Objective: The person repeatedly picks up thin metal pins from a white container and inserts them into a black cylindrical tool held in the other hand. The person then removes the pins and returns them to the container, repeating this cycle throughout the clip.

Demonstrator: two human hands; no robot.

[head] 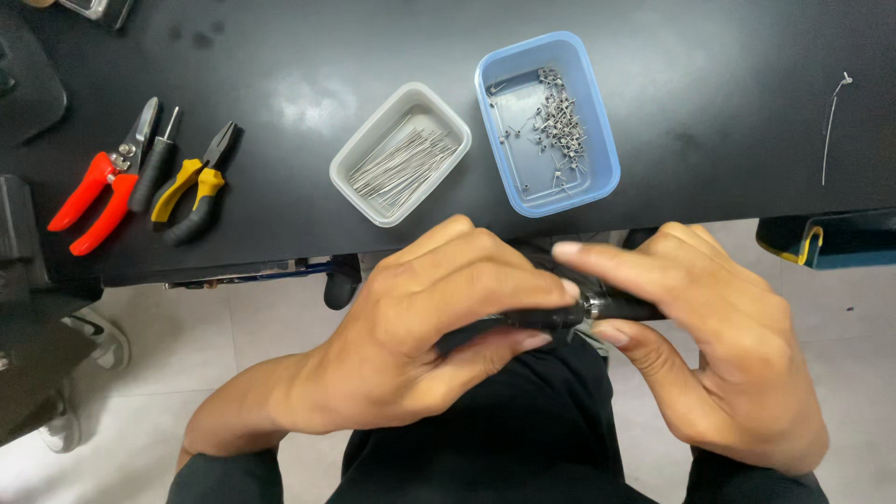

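Note:
My left hand (420, 327) and my right hand (719, 345) meet below the table's front edge, over my lap. Together they grip a small black rod-shaped tool (551, 317) with a shiny metal collar at its middle; a thin wire end shows under the collar. My left fingers pinch the black handle, and my right thumb and forefinger close on the metal part. On the black table (280, 56) above, a clear tray (400, 153) holds several straight wires and a blue tray (547, 121) holds several small wound wire coils.
Red-handled cutters (103, 182), a black screwdriver (154, 168) and yellow-and-black pliers (196, 187) lie at the table's left. A single bent wire (831, 121) lies at the right. A black-and-yellow object (826, 241) sits below the right edge. A shoe (93, 341) rests on the tiled floor.

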